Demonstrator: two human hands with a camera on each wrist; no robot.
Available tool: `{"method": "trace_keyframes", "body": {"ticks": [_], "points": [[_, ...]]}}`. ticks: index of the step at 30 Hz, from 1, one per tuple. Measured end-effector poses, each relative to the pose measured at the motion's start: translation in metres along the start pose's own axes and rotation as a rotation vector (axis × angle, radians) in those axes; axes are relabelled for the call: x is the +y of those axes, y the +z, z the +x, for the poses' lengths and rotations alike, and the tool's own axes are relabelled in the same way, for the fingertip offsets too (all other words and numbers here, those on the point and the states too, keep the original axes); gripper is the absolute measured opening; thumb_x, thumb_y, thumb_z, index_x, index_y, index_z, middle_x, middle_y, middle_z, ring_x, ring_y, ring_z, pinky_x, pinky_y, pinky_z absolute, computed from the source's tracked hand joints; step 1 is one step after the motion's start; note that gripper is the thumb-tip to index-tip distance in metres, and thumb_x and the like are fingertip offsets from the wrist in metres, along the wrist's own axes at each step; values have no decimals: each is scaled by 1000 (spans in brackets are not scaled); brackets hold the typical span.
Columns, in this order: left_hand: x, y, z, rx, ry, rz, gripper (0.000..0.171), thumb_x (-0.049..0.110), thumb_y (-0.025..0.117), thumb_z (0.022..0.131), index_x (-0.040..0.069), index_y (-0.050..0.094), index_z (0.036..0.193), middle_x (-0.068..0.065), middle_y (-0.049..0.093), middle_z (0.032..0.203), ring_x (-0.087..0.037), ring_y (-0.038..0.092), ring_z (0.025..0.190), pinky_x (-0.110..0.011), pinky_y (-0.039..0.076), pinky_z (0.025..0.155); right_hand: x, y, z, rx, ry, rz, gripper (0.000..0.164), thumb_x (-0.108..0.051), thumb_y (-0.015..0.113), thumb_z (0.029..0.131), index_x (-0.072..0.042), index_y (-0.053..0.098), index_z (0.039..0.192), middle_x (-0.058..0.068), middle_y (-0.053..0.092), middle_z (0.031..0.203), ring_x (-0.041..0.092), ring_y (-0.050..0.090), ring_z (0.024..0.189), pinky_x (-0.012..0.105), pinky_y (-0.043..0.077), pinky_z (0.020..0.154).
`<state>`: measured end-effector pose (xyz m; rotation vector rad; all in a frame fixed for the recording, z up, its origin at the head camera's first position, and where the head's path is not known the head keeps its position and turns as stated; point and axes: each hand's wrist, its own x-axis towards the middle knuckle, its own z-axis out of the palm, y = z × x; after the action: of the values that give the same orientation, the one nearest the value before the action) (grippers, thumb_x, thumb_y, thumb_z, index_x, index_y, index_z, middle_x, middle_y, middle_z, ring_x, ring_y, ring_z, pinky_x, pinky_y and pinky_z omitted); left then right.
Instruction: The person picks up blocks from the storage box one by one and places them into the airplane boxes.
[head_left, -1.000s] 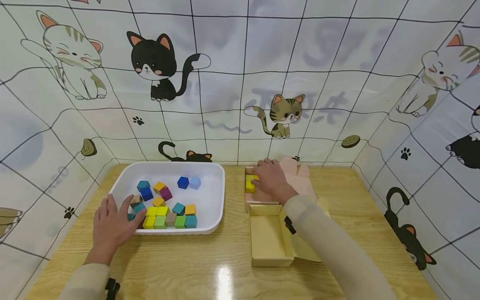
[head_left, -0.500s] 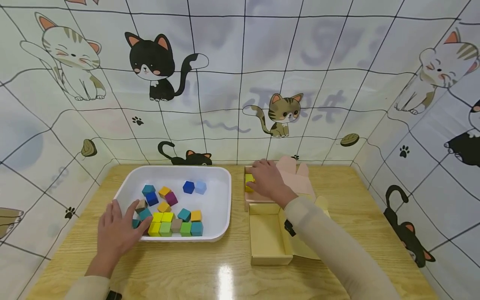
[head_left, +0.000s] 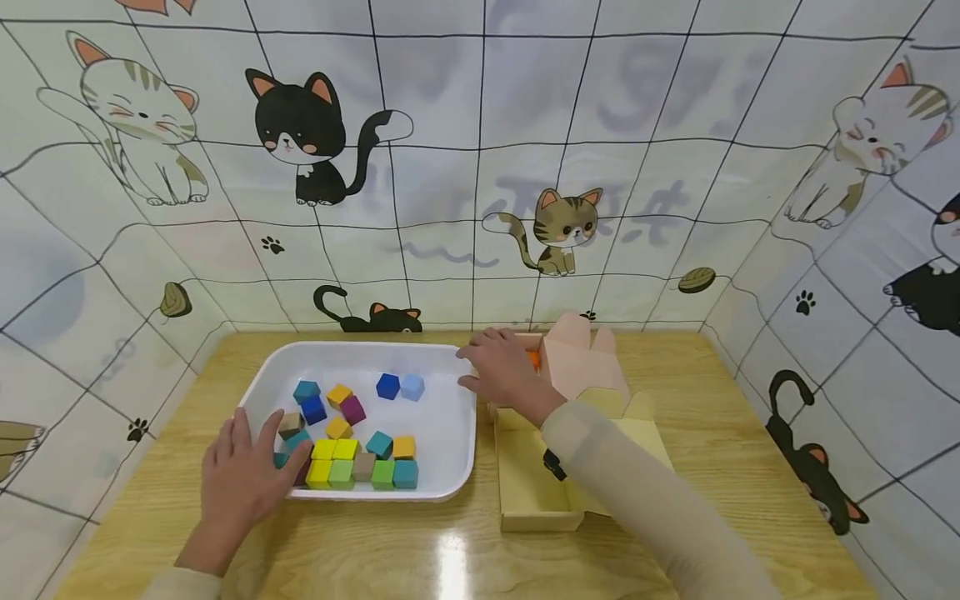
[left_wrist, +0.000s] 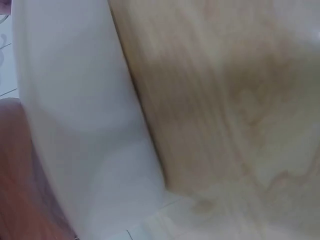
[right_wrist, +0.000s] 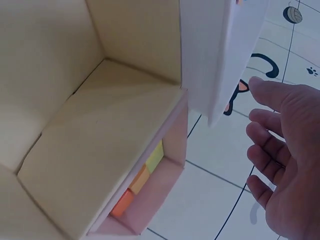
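My left hand (head_left: 243, 479) grips the front left corner of the white tray (head_left: 448, 417), its thumb inside beside the cubes and its fingers along the outer left side. Several coloured wooden cubes lie in the tray, including yellow cubes (head_left: 333, 450) near the front wall. In the left wrist view, the tray's outer wall (left_wrist: 85, 115) covers part of the hand. My right hand (head_left: 498, 367) is at the tray's back right rim with loosely bent fingers, holding nothing. It overlaps the pink cardboard box (right_wrist: 160, 205), where red-orange, orange and yellow blocks (right_wrist: 140, 179) sit in a row.
A yellow cardboard box (head_left: 532, 475) stands in front of the pink one, its lid open to the right. The pink lid (head_left: 581, 358) lies open too. Behind the wooden table (head_left: 375, 550) hangs a cat-patterned cloth (head_left: 442, 167).
My left hand has drawn the tray to the right and nearer, closer to the boxes. The right hand has left the pink box and moved left to the tray's rim.
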<state>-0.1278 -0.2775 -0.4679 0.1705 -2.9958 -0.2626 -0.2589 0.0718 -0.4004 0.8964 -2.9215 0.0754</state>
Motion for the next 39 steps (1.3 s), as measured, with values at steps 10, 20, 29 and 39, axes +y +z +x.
{"method": "trace_keyframes", "body": {"ticks": [10, 20, 29, 39], "points": [[-29, -6, 26, 37, 134, -52, 69, 55, 41, 98, 4, 37, 145, -36, 23, 152, -54, 23, 138, -72, 22, 110, -30, 11, 21, -63, 17, -39, 45, -48, 65, 89, -26, 64, 129, -2, 62, 125, 20, 51, 123, 43, 37, 114], [-35, -4, 32, -78, 192, -55, 70, 56, 36, 100, 8, 32, 151, -33, 12, 158, -51, 15, 145, -66, 19, 115, -43, 27, 37, -127, 40, -47, 48, -48, 67, 88, -25, 63, 130, -3, 63, 125, 19, 51, 116, 40, 39, 108], [-34, -4, 30, -65, 182, -23, 72, 58, 33, 100, 6, 35, 149, -34, 14, 157, -51, 16, 144, -66, 19, 116, -53, 39, 51, -171, 27, -79, 44, -49, 66, 89, -24, 67, 125, -3, 66, 119, 18, 51, 110, 39, 41, 107], [-32, -3, 30, -63, 173, -30, 72, 59, 32, 99, 6, 35, 149, -33, 14, 157, -50, 16, 144, -65, 18, 116, -68, 33, 66, -194, 88, -174, 32, -49, 64, 89, -22, 71, 105, -3, 64, 102, 18, 52, 99, 35, 43, 96]]}}
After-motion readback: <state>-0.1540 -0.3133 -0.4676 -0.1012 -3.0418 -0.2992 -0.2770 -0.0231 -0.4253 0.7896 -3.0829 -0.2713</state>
